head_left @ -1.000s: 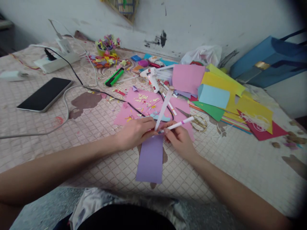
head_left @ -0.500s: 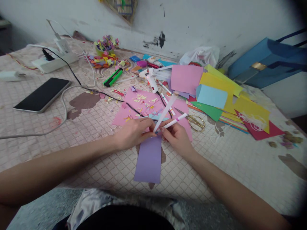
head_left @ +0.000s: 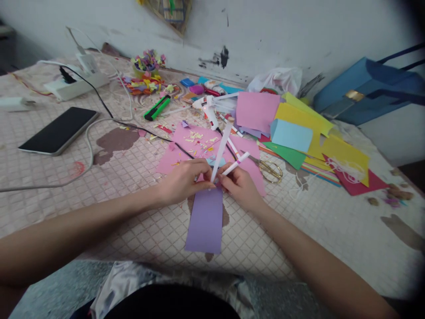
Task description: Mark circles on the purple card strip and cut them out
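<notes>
Your left hand is nearly closed, its fingertips pinching the low end of a long white strip, which leans up between your hands. Your right hand is curled closed around a white marker with a purple ring. The purple paper lies flat on the table in front of you, its top end under your fingers. Just past your hands is a pink sheet with little paper bits on it. Gold-handled scissors lie near your right hand, and a white glue gun sits farther back.
</notes>
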Tool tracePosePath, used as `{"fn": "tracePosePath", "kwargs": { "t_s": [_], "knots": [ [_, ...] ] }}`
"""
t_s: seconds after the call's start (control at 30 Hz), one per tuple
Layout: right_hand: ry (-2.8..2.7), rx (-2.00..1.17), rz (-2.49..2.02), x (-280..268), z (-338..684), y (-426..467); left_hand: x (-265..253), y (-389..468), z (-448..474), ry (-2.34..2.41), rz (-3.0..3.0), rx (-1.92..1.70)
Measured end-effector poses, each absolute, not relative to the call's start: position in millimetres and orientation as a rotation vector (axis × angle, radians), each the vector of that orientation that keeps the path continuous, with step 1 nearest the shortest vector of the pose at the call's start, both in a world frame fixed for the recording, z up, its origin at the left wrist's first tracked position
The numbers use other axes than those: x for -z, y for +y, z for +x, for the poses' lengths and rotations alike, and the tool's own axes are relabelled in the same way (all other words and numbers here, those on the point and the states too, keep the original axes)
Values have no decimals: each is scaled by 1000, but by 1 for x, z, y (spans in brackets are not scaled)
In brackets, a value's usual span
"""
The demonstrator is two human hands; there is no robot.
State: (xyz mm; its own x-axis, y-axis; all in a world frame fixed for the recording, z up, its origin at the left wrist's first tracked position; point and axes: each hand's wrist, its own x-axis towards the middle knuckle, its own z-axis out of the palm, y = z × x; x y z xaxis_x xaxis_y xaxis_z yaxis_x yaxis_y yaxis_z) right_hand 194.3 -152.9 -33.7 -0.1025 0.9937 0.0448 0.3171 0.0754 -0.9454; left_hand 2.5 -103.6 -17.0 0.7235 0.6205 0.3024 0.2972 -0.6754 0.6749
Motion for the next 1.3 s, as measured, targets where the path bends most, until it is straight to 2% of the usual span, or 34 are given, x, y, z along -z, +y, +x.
{"fn": "tracePosePath", "kwargs": {
  "t_s": [0.47, 1.3],
  "knots": [
    [-1654, -1076, -1378, 33, 196, -148, 16, -105, 3, 697, 2298, -705],
    [-1696, -873, -1399, 39, 196, -165, 17, -105, 5, 673, 2292, -741]
  ]
}}
